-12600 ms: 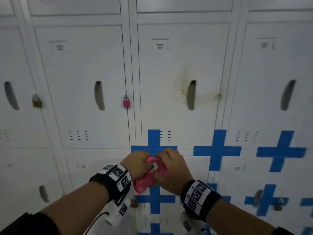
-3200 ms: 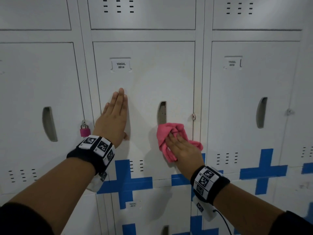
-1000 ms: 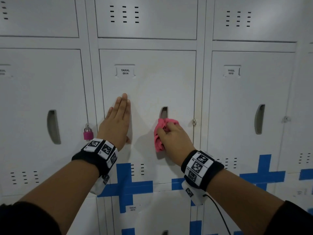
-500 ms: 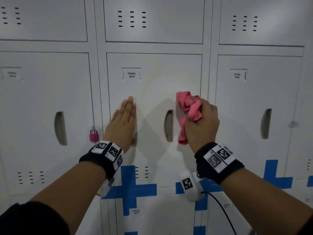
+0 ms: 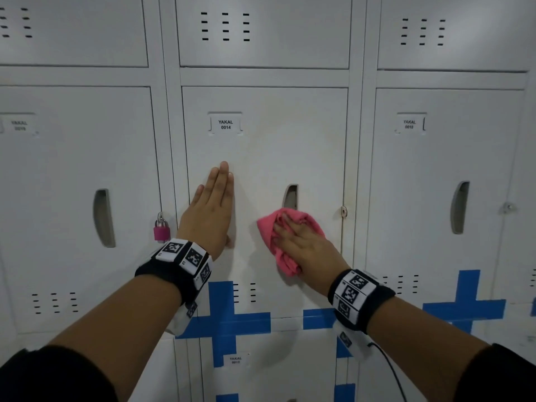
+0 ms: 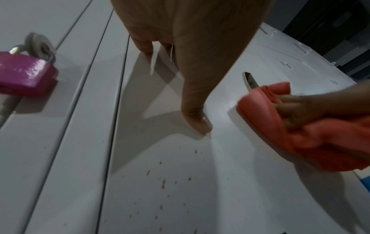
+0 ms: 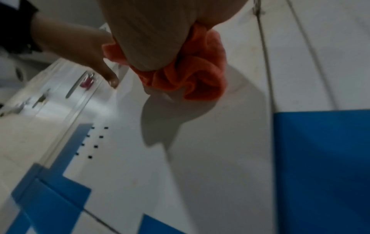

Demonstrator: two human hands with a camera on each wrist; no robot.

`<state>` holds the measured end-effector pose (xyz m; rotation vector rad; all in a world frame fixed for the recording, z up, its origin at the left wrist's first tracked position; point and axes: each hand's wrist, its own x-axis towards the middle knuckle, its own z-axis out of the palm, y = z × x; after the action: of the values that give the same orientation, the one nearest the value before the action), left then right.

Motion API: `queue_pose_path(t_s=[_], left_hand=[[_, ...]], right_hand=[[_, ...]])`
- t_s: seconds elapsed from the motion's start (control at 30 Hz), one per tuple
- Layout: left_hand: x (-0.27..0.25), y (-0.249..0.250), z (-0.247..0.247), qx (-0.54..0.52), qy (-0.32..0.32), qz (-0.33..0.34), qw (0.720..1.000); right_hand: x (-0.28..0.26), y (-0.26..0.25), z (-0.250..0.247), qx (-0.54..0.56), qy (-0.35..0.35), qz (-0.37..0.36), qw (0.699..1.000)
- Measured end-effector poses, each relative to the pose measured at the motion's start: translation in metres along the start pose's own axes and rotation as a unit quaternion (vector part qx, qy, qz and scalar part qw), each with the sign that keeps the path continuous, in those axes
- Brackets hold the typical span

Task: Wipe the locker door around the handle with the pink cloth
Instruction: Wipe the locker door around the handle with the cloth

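The white locker door (image 5: 275, 146) labelled 0014 has a recessed slot handle (image 5: 291, 195) right of its middle. My left hand (image 5: 211, 210) lies flat on the door left of the handle, fingers straight and together, thumb tip touching the metal (image 6: 198, 125). My right hand (image 5: 301, 245) presses the bunched pink cloth (image 5: 266, 227) against the door just below the handle, fingers laid over it. The cloth covers the handle's lower end. In the left wrist view the cloth (image 6: 320, 142) sits beside the slot (image 6: 249, 80). The right wrist view shows the cloth (image 7: 190, 71) squashed under my palm.
A pink padlock (image 5: 161, 231) hangs on the hasp of the locker to the left. An empty hasp (image 5: 344, 211) sits at this door's right edge. Blue tape crosses (image 5: 229, 320) mark the lower lockers. Small brown specks (image 6: 163, 185) dot the door below my left hand.
Half a second ago my right hand held the cloth bunched at the handle's upper right; it has come down and now presses it below the handle. The left hand has stayed put.
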<state>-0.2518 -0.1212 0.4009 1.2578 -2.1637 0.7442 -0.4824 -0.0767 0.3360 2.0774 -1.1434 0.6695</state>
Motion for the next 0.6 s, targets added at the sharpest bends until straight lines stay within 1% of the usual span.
queue_pose_path(t_s=[0.07, 0.13, 0.2, 0.27, 0.33, 0.4, 0.43, 0.47, 0.5, 0.57, 0.6], left_hand=[[0.0, 0.0, 0.001, 0.008, 0.002, 0.0, 1.0], [0.0, 0.0, 0.001, 0.009, 0.001, -0.001, 1.0], [0.0, 0.0, 0.0, 0.008, 0.001, -0.003, 1.0], [0.0, 0.0, 0.0, 0.008, 0.001, -0.004, 1.0], [0.001, 0.001, 0.0, 0.009, -0.002, -0.004, 1.0], [0.001, 0.001, 0.0, 0.007, -0.002, -0.006, 1.0], [0.001, 0.001, 0.0, 0.005, 0.0, -0.006, 1.0], [0.001, 0.001, 0.0, 0.003, 0.001, -0.006, 1.0], [0.001, 0.0, 0.001, 0.002, 0.002, -0.006, 1.0], [0.001, 0.001, 0.002, 0.004, 0.001, -0.006, 1.0], [0.001, 0.001, 0.001, 0.007, 0.002, -0.006, 1.0]], right_hand=[[-0.013, 0.01, 0.002, -0.009, -0.004, -0.047, 0.999], [-0.021, 0.019, 0.0, -0.016, 0.004, -0.076, 0.997], [-0.024, 0.022, -0.005, -0.025, 0.02, -0.094, 0.995], [-0.024, 0.022, -0.01, -0.022, 0.044, -0.088, 0.995], [-0.02, 0.022, -0.019, 0.007, 0.101, -0.031, 0.994], [-0.006, 0.024, -0.034, 0.04, 0.174, 0.049, 0.983], [0.004, 0.025, -0.043, 0.046, 0.201, 0.078, 0.975], [0.016, 0.025, -0.052, 0.049, 0.212, 0.107, 0.97], [0.028, 0.025, -0.058, 0.063, 0.204, 0.138, 0.967], [0.046, 0.024, -0.061, 0.109, 0.154, 0.195, 0.962], [0.051, 0.023, -0.057, 0.115, 0.128, 0.213, 0.962]])
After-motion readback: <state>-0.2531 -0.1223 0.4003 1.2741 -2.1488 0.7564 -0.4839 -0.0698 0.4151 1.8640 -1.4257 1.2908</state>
